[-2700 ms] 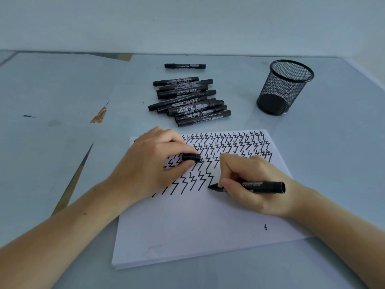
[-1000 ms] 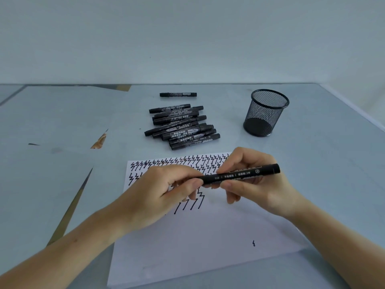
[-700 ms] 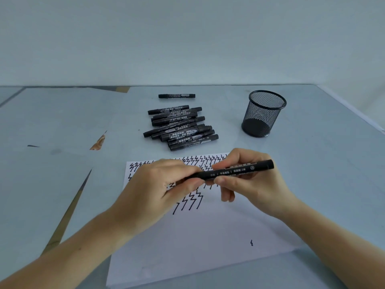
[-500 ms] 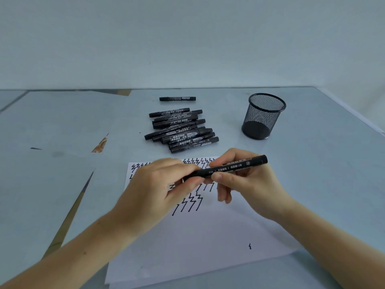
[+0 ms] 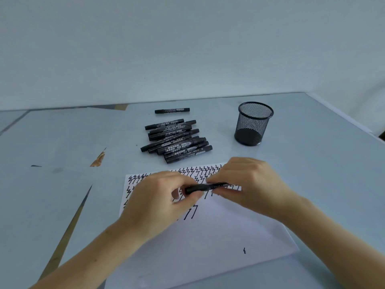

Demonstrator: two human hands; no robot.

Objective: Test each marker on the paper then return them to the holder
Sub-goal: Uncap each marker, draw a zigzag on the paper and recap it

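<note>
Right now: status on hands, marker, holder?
Left hand and right hand both grip one black marker over the paper. Mesh holder looks empty. Marker pile on the table, nothing blocking.

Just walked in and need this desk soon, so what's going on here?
A person is testing markers. Both hands, left hand and right hand, hold one black marker level above the scribbled paper. A pile of markers lies behind it, and the mesh holder holds no markers.
</note>
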